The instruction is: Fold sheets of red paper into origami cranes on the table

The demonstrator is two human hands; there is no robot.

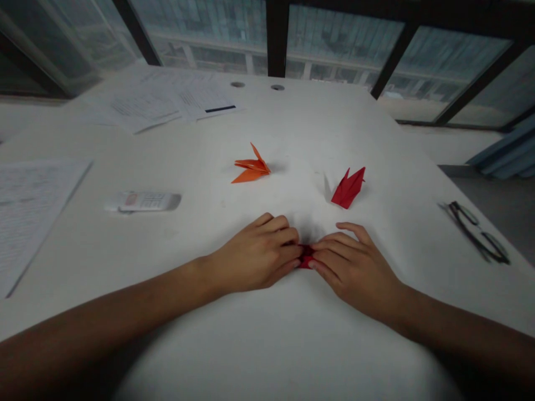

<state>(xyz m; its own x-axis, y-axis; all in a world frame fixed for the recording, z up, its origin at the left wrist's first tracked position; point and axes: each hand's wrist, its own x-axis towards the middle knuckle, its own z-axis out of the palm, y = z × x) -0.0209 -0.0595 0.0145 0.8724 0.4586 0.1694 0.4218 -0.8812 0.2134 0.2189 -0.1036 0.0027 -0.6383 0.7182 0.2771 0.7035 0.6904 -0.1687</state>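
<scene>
A small piece of red folded paper [306,257] lies on the white table [292,334], mostly covered by my fingers. My left hand [259,253] rests on its left side, fingers curled and pressed together on the paper. My right hand [355,267] meets it from the right, fingertips pinching the same red paper. Beyond the hands stand a finished red origami crane [348,187] and an orange origami crane [251,166].
A white remote control [142,201] lies to the left. Printed sheets [29,206] sit at the left edge, and more papers [167,100] lie at the far left. Black glasses [478,234] rest near the right edge. Windows run behind the table.
</scene>
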